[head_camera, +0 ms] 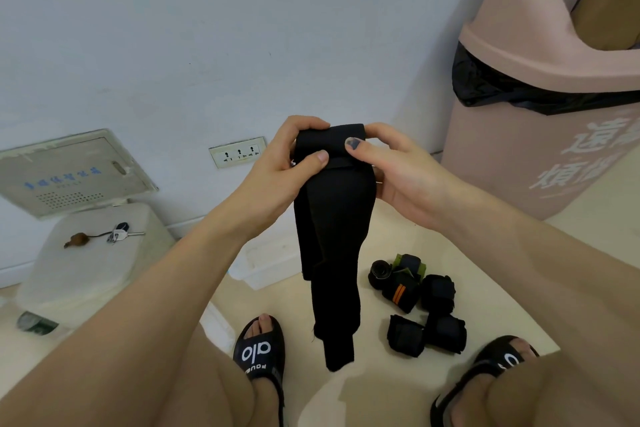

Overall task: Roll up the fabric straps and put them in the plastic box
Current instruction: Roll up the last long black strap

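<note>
Here both hands, left hand (277, 170) and right hand (398, 170), pinch the black strap's (334, 236) rolled top, tail dangling

Strap held at centre, rolled straps at five o'clock, box at seven to nine o'clock

Both hands meet at the picture's centre: the left hand (282, 163) at nine o'clock of the strap's (334, 229) top end, the right hand (391, 170) at three o'clock of it, the rest hanging down toward six o'clock between the two sandals (259, 354). The rolled straps (419, 302) lie clustered on the floor (381, 385) at five o'clock. The plastic box (90, 267) stands at eight o'clock against the wall (242, 28), with keys (119, 232) on its lid. A wall socket (238, 152) sits behind the left hand. The bin (540, 135) stands at two o'clock.
</note>
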Available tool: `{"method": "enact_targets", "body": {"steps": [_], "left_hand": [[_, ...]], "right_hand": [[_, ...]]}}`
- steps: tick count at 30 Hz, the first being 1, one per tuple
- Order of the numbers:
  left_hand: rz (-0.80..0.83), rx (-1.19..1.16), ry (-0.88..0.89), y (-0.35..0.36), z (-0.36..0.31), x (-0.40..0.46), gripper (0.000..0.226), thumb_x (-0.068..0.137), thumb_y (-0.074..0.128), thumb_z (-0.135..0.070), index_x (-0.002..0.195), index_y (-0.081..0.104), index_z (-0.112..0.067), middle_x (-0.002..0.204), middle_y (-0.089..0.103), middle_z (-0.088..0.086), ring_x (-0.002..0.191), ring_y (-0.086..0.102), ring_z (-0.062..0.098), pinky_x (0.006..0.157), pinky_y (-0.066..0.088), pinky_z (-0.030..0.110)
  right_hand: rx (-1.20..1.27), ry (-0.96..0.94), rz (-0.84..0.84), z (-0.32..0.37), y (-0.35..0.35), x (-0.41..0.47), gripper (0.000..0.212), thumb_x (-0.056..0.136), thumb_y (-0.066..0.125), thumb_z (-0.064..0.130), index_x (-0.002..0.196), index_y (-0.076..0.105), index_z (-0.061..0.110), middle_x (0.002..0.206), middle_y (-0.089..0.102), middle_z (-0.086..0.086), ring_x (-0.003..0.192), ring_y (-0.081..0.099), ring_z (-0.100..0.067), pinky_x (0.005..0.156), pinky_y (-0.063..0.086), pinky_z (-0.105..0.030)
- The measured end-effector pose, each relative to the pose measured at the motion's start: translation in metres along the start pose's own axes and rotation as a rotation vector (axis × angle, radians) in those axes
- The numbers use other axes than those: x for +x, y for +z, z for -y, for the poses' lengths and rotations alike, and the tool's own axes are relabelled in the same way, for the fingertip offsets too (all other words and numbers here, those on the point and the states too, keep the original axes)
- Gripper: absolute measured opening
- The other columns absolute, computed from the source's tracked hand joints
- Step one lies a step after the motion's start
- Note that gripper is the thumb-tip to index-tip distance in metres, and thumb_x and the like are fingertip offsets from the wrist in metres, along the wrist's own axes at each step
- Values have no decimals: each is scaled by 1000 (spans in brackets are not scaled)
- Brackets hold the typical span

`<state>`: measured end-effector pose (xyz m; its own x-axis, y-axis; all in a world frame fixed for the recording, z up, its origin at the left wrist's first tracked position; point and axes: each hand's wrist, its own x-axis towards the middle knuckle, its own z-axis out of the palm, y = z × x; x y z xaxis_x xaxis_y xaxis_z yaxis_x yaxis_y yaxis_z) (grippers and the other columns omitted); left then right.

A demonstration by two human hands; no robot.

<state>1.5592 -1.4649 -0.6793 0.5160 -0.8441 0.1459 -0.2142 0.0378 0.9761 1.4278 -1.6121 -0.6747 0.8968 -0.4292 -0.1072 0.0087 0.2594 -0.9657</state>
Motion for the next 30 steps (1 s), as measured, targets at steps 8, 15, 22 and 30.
{"method": "enact_targets", "body": {"steps": [8, 15, 22, 30], "left_hand": [[-9, 108, 72, 6, -2, 0, 31, 104, 57, -11, 121, 59, -36, 111, 65, -11, 104, 63, 13, 93, 56, 40], [30, 36, -44, 7, -2, 2, 41, 105, 56, -13, 133, 51, -43, 111, 67, -3, 100, 67, 16, 87, 58, 35], [37, -126, -204, 8, -8, 3, 43, 106, 46, -11, 136, 47, -41, 113, 66, -1, 97, 66, 17, 91, 53, 37], [-92, -335, -271, 23, -7, 3, 8, 108, 45, -21, 115, 48, -24, 116, 56, 9, 96, 57, 26, 74, 49, 33]], "right_hand": [[19, 40, 58, 1, -5, 1, 26, 99, 66, 23, 125, 65, 21, 107, 72, -2, 90, 72, -18, 75, 58, -30], [-7, -46, 55, -2, -9, 3, 20, 97, 67, 9, 115, 67, 18, 101, 71, -7, 90, 70, -20, 73, 56, -30], [-119, -122, 14, -3, -10, 6, 21, 97, 66, 3, 112, 66, 18, 109, 67, -14, 94, 68, -26, 80, 59, -36], [-405, -302, -6, -6, -10, 4, 31, 94, 66, -3, 116, 66, 18, 104, 68, 5, 97, 68, -18, 86, 61, -33]]}}
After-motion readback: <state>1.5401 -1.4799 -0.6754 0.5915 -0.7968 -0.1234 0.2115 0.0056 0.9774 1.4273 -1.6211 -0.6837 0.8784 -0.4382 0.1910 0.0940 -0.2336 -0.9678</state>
